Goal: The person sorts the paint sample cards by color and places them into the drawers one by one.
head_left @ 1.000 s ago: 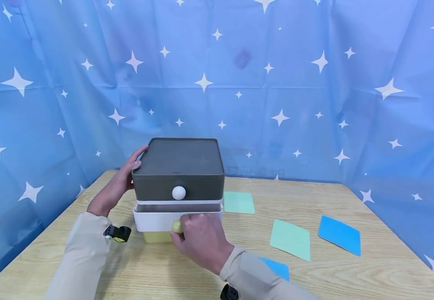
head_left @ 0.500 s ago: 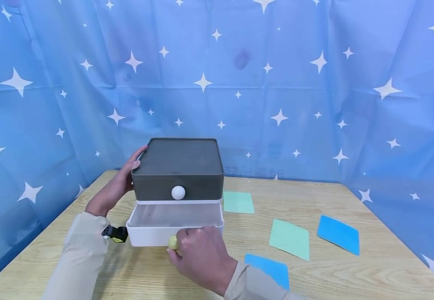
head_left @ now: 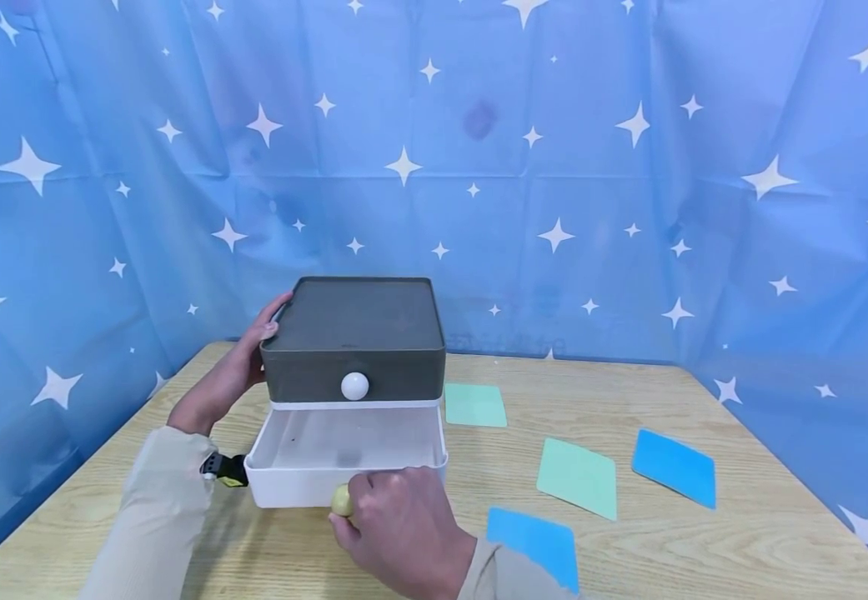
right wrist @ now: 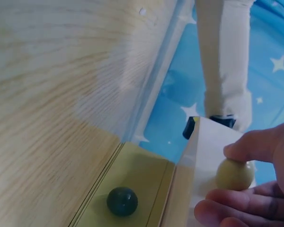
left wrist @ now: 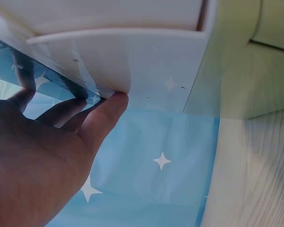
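A small drawer box (head_left: 362,317) with a dark grey top tier stands on the table. Its white middle drawer (head_left: 291,487) is pulled well out, showing a pale inside with a tiny dark speck. My right hand (head_left: 407,529) pinches this drawer's yellowish round knob (head_left: 341,500); the right wrist view shows the thumb and fingers around the knob (right wrist: 235,175). My left hand (head_left: 234,371) rests against the box's left side. In the left wrist view, the left hand (left wrist: 47,151) touches that side with extended fingers. A white knob (head_left: 354,386) sits on the closed grey tier.
Below the white drawer, a yellow bottom tier (right wrist: 142,165) bears a dark round knob (right wrist: 122,201). Two green sheets (head_left: 475,405) (head_left: 578,478) and two blue sheets (head_left: 674,468) (head_left: 534,546) lie on the wooden table (head_left: 741,542). A blue star-patterned curtain (head_left: 591,167) hangs behind.
My right hand has drawn the white drawer outward by its knob, toward me, from a narrow gap to well out. My left hand has stayed at the box's side.
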`<action>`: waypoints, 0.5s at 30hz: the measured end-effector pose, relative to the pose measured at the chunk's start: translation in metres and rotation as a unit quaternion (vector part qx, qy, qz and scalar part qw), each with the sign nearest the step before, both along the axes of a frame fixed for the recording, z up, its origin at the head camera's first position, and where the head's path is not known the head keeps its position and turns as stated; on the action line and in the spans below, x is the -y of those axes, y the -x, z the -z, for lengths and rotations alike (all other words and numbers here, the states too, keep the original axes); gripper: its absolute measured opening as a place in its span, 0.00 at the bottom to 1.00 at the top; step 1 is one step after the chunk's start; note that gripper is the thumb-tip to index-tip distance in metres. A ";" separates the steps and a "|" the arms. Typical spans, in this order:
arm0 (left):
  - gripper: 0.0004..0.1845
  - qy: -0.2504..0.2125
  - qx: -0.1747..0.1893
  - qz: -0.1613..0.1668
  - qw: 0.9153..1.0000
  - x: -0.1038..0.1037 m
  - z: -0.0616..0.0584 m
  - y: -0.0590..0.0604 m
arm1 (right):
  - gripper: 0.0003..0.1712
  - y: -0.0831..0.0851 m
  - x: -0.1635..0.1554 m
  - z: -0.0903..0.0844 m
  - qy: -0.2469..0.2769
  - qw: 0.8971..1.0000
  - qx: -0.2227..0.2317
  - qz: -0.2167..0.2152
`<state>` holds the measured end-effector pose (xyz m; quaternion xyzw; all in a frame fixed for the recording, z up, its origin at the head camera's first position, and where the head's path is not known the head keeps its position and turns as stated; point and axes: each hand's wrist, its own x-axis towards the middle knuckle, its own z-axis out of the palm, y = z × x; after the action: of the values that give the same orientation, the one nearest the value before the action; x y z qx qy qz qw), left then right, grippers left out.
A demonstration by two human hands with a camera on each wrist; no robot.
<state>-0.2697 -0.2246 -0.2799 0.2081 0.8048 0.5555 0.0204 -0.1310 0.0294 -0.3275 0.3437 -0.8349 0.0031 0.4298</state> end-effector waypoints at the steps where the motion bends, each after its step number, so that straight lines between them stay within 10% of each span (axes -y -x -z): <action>1: 0.33 -0.001 -0.001 0.002 1.000 0.000 0.000 0.000 | 0.23 -0.001 0.000 0.000 -0.001 1.000 0.001 -0.001; 15: 0.33 -0.002 0.004 0.004 1.000 0.000 0.001 0.001 | 0.26 -0.007 0.001 0.000 -0.009 1.000 0.001 -0.002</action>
<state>-0.2711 -0.2249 -0.2806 0.2088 0.8029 0.5577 0.0252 -0.1237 0.0289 -0.3277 0.3497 -0.8345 -0.0035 0.4259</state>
